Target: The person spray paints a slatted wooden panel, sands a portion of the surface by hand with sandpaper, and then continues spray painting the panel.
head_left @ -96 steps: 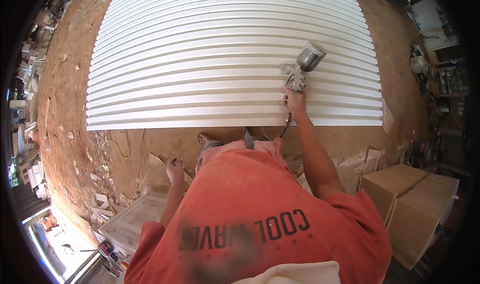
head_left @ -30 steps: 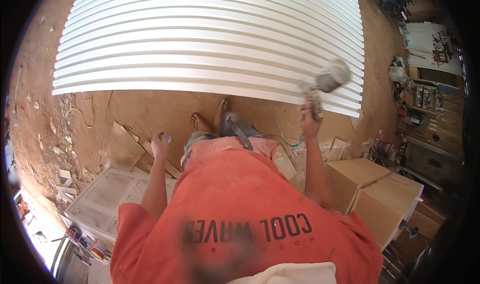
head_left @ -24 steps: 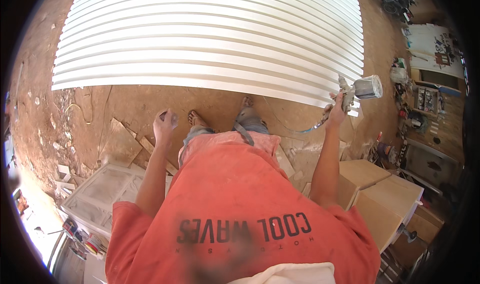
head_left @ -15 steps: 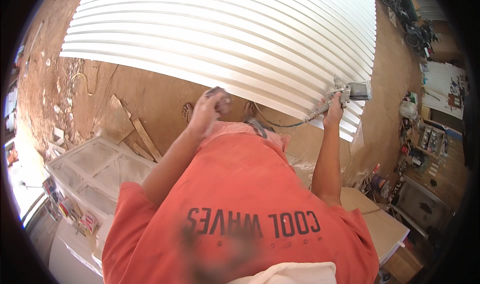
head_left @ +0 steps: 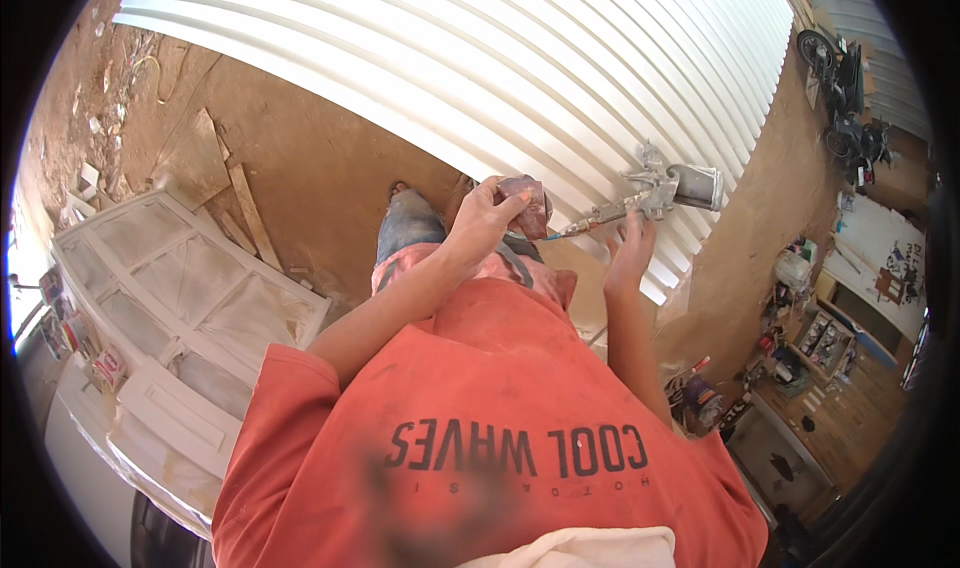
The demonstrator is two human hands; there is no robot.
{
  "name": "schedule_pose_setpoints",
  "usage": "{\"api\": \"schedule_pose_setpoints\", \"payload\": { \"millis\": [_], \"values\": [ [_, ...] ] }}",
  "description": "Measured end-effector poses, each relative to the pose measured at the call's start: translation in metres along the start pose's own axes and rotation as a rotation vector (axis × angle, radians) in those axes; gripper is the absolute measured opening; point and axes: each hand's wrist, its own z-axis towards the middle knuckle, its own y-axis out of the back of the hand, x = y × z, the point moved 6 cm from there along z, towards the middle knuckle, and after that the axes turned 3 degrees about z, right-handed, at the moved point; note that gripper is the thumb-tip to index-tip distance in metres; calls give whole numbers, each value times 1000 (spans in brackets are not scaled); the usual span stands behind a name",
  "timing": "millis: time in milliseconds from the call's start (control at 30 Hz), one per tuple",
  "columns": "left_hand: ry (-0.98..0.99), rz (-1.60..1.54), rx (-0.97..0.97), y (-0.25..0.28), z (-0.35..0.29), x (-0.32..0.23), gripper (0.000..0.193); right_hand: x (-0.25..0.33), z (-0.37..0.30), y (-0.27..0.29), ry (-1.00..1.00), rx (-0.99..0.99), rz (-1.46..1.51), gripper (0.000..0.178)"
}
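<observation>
My left hand point(head_left: 483, 220) is closed around a folded reddish-brown piece of sandpaper point(head_left: 526, 206), held out in front of my waist. Over the near right part of the white corrugated sheet point(head_left: 500, 88) is a spray gun point(head_left: 652, 192), its grey cup pointing right and its hose end pointing left. It appears to lie on the ridges. My right hand point(head_left: 630, 251) is just below the gun with fingers spread, and nothing shows in its palm. Whether a fingertip still touches the gun is hard to see.
A pale panelled door point(head_left: 190, 313) stands low at the left, with wooden boards point(head_left: 255, 218) beyond it. A motorcycle point(head_left: 845, 103) is at the far right. Tools and boxes point(head_left: 815, 353) line the right side. Brown bare ground point(head_left: 320, 138) lies between.
My right hand has let go of the spray gun and opened beside it. My left hand has moved right with the sandpaper, toward the gun. The view has turned somewhat.
</observation>
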Motion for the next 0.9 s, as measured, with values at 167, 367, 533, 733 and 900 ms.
{"api": "schedule_pose_setpoints", "payload": {
  "millis": [167,367,533,733,900],
  "values": [
    [3,-17,21,-7,-8,2,35,44,-82,-32,474,307,-231,50],
    [-79,-146,58,5,-18,-6,25,56,-99,-111,153,859,-413,32],
    [-212,-177,-18,39,-28,-16,17,79,-109,-160,216,1099,-605,30],
    [-404,-185,-400,107,-57,4,25,162,-83,-244,593,1178,-695,24],
    [-107,514,-909,218,-55,190,33,240,-73,-318,1373,1094,-941,15]
  ]
}}
